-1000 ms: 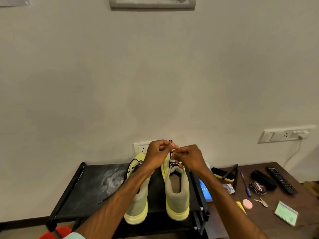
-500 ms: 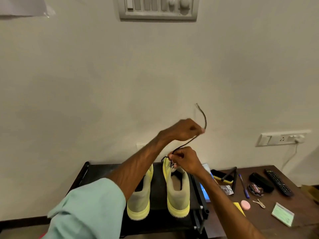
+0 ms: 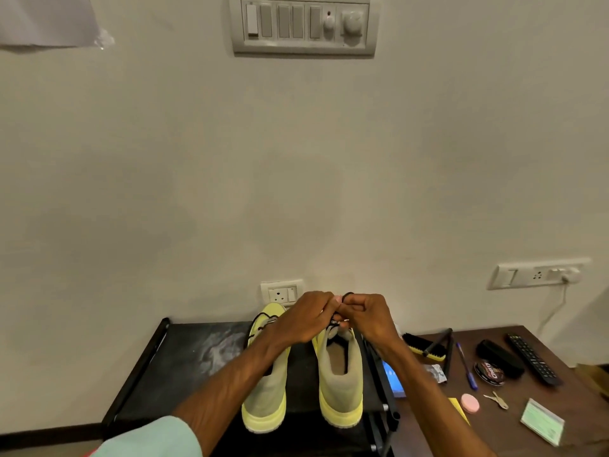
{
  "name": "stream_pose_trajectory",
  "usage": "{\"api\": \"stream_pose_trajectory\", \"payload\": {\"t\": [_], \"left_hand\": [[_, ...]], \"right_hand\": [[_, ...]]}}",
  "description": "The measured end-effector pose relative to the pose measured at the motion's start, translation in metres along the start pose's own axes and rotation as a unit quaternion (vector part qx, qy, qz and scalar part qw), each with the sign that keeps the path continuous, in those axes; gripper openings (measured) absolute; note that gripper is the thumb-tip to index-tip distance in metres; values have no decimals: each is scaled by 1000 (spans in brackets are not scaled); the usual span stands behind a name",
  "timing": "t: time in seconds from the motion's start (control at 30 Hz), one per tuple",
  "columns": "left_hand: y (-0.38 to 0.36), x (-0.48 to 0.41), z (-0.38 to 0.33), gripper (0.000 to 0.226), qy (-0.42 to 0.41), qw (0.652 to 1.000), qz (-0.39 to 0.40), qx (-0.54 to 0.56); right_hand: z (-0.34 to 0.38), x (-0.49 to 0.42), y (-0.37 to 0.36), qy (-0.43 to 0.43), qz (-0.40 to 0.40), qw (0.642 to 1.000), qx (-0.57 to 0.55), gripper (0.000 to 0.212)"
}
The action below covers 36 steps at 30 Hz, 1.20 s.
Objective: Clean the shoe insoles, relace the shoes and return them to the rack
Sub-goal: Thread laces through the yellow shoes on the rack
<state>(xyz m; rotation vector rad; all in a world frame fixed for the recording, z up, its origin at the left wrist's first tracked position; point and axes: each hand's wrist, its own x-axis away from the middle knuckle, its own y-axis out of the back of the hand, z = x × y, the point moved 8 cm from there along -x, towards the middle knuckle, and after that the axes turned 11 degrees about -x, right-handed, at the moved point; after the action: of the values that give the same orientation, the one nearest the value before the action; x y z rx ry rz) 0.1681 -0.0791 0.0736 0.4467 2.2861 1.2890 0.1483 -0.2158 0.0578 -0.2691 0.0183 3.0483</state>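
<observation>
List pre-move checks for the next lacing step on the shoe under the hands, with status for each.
1. Grip on lace: left hand and right hand both pinch the black lace. ok.
2. Shoe being laced stands upright on the rack. ok.
3. Threading complete: hidden under the hands. cannot tell.
4. Knot tied: only a small loop shows above the fingers. cannot tell.
5. Other shoe laced: lace shows near its toe, rest hidden. cannot tell.
</observation>
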Motion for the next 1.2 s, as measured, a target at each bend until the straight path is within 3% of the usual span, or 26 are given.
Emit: {"api": "stream_pose_trajectory", "payload": {"t": [0.17,0.4,0.5,0.57,0.7,0.77,0.87,0.93,1.0,1.1,1.2], "left_hand": [[-6,2,17,17,41,997,52,26],[-5,4,8,8,22,999,-27,10],[-1,5,-1,12,-1,991,-108,-83],[-1,7,-8,13,-35,979,-147,-135],[-8,11,-17,5,-114,950,-182,-225],[-10,10,-14,9,-123,957,-165,-206],[-3,2,-8,19,-64,990,-71,-101],[-1,-6,-4,13,-21,999,-7,-38],[-1,-14,1,9,12,999,52,4],[-8,-22,12,13,64,988,134,34],[-11,-21,16,24,109,980,155,68]], "right_hand": [[16,2,7,22,-9,999,36,6],[37,-15,-4,29,63,998,-11,7],[20,-29,3,-12,16,1000,-13,4],[-2,-38,11,-53,-20,997,46,9],[-50,-45,13,-163,-6,970,178,21],[-58,-48,12,-148,2,967,208,23],[-49,-42,9,-93,13,967,239,18],[-31,-29,11,-26,-7,968,251,15],[-11,-12,11,31,-7,969,245,11],[6,15,10,42,22,974,223,14],[15,28,13,57,-17,976,208,11]]}}
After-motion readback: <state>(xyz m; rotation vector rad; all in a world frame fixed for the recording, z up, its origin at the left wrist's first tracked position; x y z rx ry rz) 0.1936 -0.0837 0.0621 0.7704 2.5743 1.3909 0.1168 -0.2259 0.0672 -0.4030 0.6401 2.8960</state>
